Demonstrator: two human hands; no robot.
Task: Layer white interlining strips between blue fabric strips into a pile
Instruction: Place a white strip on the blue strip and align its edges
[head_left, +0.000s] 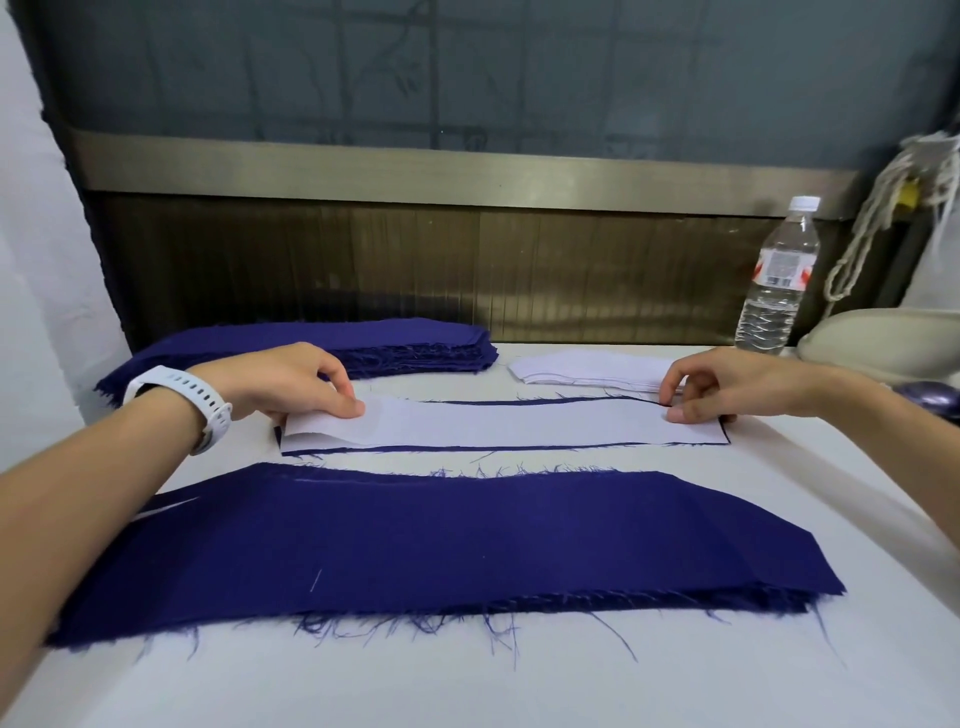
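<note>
Both arms reach forward: the left hand (291, 382) pinches the lifted end of a white strip (498, 423); the right hand (727, 384), fingers curled, pinches the opposite end.

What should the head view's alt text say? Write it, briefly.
The left hand and right hand pinch the ends of a white interlining strip lying on a blue fabric strip. A blue pile lies nearer; a water bottle stands behind.

Both forearms stretched forward, left hand (291, 384) pinching white interlining strip (519, 423), right hand (722, 384) pinching its other end
</note>
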